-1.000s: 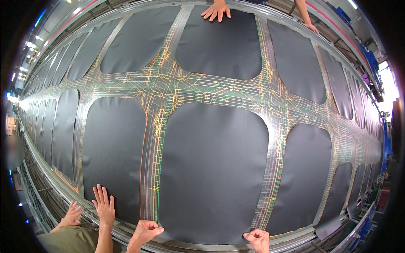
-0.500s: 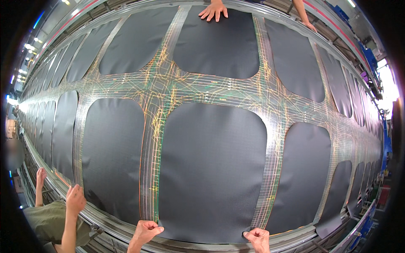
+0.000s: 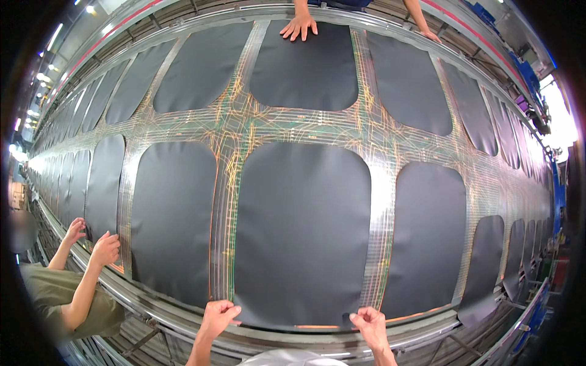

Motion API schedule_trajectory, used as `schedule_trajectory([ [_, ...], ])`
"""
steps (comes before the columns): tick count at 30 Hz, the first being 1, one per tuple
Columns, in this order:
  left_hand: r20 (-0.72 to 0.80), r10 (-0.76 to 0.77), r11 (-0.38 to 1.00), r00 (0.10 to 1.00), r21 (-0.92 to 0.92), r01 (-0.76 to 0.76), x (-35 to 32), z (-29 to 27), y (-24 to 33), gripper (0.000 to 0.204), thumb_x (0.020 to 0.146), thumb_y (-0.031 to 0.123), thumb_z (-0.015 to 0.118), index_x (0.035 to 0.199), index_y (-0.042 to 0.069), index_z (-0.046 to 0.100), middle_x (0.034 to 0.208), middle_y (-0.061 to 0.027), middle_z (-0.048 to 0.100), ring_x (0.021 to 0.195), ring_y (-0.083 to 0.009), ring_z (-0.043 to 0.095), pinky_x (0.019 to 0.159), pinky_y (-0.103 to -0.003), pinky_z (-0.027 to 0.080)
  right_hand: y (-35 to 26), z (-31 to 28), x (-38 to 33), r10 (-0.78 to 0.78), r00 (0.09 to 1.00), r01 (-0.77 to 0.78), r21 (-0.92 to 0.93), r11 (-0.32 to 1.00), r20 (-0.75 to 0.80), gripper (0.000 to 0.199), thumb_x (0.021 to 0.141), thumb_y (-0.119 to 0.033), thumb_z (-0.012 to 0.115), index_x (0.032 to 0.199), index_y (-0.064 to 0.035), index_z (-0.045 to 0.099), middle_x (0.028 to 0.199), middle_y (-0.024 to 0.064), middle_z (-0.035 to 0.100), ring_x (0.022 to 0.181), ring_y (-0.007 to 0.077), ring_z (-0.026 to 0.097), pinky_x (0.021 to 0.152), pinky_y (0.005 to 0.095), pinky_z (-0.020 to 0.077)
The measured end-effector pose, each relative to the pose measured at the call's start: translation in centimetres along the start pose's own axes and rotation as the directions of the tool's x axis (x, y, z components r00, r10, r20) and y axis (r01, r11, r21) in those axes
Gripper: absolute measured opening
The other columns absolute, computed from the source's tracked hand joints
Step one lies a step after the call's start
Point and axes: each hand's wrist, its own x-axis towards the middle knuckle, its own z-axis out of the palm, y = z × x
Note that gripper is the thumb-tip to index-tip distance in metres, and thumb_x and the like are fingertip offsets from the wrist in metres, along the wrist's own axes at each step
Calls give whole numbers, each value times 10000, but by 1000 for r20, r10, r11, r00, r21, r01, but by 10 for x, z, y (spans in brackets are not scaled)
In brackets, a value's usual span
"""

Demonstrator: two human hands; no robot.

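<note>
My left hand [image 3: 220,317] and right hand [image 3: 370,326] pinch the black sheet [image 3: 302,238] by its near corners; it spreads ahead of them on the lined surface [image 3: 274,128]. Beyond, a co-worker's hand [image 3: 300,25] rests on another panel [image 3: 305,73]. Uneven pulling could skew or crease mine.
</note>
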Motion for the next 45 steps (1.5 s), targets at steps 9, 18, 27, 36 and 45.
schedule_trajectory([
  [9, -139, -3, 999, 990, -49, -4, -10, 20, -8, 202, 910, 98, 679, 921, -92, 610, 771, -119, 650, 626, -248, 714, 501, -307, 599, 6, 14, -16, -133, 981, 146, 91, 985, -143, 202, 879, -113, 695, 929, 69, 623, 767, 49, 604, 682, 99, 595, 582, 301, 615],
  [18, -23, 25, 997, 999, -79, -26, -3, 5, -25, 172, 925, 111, 673, 927, -47, 607, 773, -130, 677, 640, -245, 717, 538, -307, 601, 14, 10, -17, -88, 977, 111, 114, 987, -195, 242, 871, -159, 706, 913, 75, 662, 745, 92, 662, 604, 164, 679, 498, 278, 568],
  [27, -13, 66, 994, 998, -85, -66, 1, -4, -36, 226, 906, 179, 721, 913, -26, 626, 805, -181, 694, 668, -236, 719, 555, -289, 607, 33, 8, -6, -162, 971, 184, 117, 976, -176, 173, 867, -130, 692, 819, 33, 660, 664, 69, 652, 540, 132, 657, 465, 272, 529],
  [36, -11, 53, 994, 999, -96, -54, 5, -7, -37, 200, 913, 168, 713, 931, -14, 633, 818, -177, 705, 667, -233, 723, 550, -282, 612, 37, 2, -4, -152, 975, 181, 182, 967, -165, 175, 839, -127, 722, 791, 31, 664, 644, 57, 639, 531, 136, 660, 479, 267, 535],
  [45, -25, 38, 996, 999, -75, -40, 5, -6, -36, 202, 909, 176, 718, 923, -6, 631, 813, -171, 704, 670, -233, 723, 554, -283, 613, 37, 0, -3, -146, 976, 172, 165, 971, -161, 185, 826, -116, 727, 752, 36, 654, 590, 59, 620, 502, 137, 650, 457, 274, 512],
])
